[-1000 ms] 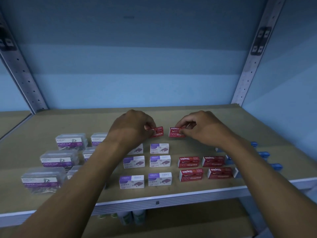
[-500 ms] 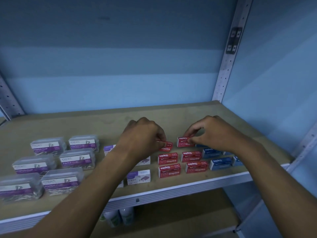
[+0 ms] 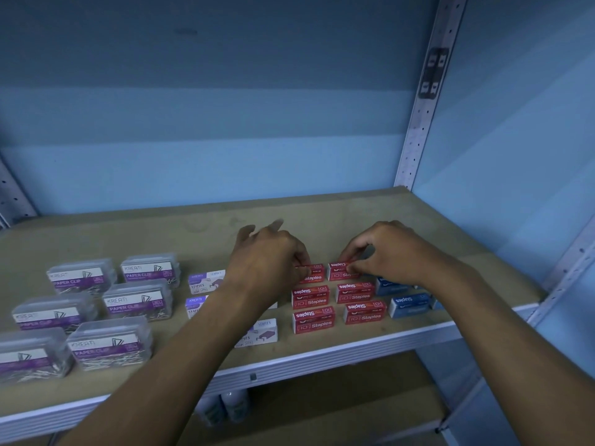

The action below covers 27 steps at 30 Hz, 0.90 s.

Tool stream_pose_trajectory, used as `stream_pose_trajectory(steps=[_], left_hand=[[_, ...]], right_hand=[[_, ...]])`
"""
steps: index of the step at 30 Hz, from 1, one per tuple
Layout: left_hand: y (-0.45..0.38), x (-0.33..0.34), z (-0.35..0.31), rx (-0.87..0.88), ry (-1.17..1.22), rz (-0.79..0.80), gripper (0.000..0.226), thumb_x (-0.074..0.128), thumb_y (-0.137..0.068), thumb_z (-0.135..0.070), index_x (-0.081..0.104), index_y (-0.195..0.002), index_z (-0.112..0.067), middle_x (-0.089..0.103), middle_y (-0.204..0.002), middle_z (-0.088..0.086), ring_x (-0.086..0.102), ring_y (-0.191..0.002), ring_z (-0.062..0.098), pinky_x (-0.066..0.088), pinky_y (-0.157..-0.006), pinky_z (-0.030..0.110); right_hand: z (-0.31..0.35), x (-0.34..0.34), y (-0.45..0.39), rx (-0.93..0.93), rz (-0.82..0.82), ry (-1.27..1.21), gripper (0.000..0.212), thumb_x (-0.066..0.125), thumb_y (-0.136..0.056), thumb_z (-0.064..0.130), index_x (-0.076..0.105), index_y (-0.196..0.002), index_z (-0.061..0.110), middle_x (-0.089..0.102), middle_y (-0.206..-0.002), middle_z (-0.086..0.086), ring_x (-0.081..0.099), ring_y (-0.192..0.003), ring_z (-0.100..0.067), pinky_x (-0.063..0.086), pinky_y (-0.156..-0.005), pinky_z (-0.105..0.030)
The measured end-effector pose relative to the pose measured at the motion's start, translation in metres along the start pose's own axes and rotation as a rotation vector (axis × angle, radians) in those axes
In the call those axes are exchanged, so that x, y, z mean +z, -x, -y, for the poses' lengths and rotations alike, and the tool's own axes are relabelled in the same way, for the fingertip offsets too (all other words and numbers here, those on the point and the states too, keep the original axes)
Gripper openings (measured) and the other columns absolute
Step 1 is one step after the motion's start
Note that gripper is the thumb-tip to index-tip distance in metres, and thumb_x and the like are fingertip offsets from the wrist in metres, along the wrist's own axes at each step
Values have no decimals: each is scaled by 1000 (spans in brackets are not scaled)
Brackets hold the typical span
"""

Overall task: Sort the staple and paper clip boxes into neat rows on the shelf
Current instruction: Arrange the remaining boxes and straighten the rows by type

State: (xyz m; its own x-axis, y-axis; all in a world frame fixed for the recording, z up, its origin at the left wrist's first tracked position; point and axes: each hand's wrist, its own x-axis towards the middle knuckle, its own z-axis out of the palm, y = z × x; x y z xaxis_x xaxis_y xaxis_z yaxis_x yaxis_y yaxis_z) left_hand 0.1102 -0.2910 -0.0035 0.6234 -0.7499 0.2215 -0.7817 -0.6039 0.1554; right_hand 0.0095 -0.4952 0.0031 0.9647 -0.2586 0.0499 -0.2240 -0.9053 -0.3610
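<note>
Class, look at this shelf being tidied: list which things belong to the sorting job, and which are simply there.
Belong to the job:
- red staple boxes
- blue staple boxes
- white-and-purple staple boxes
- clear paper clip boxes
- shelf board
- left hand and right hand, each on a back-row red box

Just there:
- bottles on the lower shelf
- perforated upright

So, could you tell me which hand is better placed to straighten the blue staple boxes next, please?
Probably the right hand: it is beside the blue staple boxes at the shelf's right end. The left hand is across the red staple boxes, farther away.
</note>
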Motion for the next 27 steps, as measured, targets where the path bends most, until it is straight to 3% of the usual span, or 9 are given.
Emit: stream_pose_trajectory(steps=[4, 7, 10, 16, 21, 27], left_hand=[[1, 0, 0, 1, -13, -17, 21, 66, -86, -49, 74, -101, -37, 69, -119, -17, 30, -145, 13, 19, -118, 49], [1, -4, -1, 22, -23, -52, 24, 67, -84, -50, 73, -103, -36, 71, -112, -16, 45, -134, 15, 30, -113, 44], [2, -12, -7, 66, 23, -137, 29, 70, -82, -48, 73, -107, -33, 73, -104, -15, 60, -107, 12, 47, -98, 38], [5, -19, -51, 194, 119, -202, 25, 67, -84, -52, 75, -99, -34, 73, -94, -18, 59, -93, 7, 53, -84, 36], [5, -9, -88, 269, 61, -141, 33, 60, -84, -62, 74, -102, -39, 72, -98, -18, 50, -103, 12, 42, -83, 32], [1, 1, -110, 259, -49, -22, 40, 60, -80, -67, 72, -108, -41, 71, -112, -14, 40, -130, 16, 34, -99, 37]], right_hand=[[-1, 0, 1, -17, -2, -13, 19, 80, -80, 40, 76, -98, 45, 72, -101, 28, 61, -104, 0, 48, -101, -43], [-2, -11, 11, -30, -61, -75, 28, 80, -83, 37, 74, -110, 41, 68, -118, 23, 56, -110, 1, 46, -101, -30], [-10, -25, 28, -34, -133, -85, 19, 74, -89, 30, 75, -104, 43, 66, -113, 24, 54, -102, 5, 41, -90, -20], [-38, -48, 69, 43, -161, -79, 33, 64, -95, 12, 77, -94, 42, 70, -97, 26, 63, -89, 6, 47, -77, -12], [-65, -56, 95, 107, -95, -64, 46, 63, -88, 2, 74, -87, 47, 71, -93, 23, 61, -86, 13, 44, -66, -3], [-79, -52, 104, 150, 27, -84, 28, 82, -81, 15, 78, -99, 36, 71, -97, 19, 57, -78, 22, 42, -67, 0]])
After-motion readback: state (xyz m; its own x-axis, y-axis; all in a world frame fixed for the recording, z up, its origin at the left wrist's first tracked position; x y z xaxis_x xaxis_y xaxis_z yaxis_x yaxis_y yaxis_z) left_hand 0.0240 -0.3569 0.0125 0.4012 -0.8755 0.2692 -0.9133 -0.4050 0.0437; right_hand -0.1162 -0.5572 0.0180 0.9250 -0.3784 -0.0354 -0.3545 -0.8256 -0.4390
